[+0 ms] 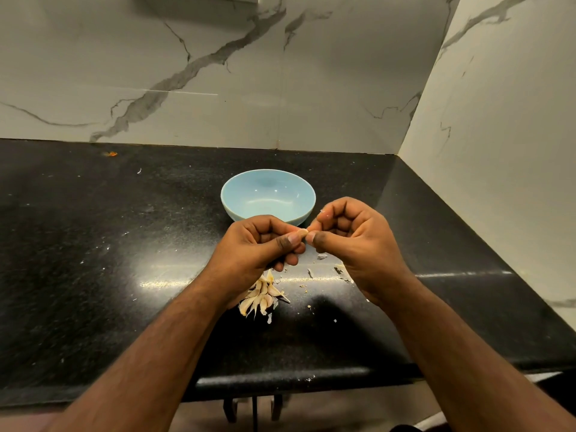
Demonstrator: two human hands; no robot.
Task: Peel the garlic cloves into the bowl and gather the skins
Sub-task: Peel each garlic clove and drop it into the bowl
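Fingers of the left hand (265, 244) curl around a single garlic clove (300, 232), while the right hand (352, 241) pinches its tip between thumb and forefinger, held just in front of the blue bowl (268, 179). That bowl looks empty, so by my judgement the peeling has barely begun. A heap of unpeeled cloves (261, 296) lies on the dark surface (93, 244) beneath the left wrist. Only a few skin scraps (322, 257) are scattered near the right hand, ungathered; nearly all the work remains.
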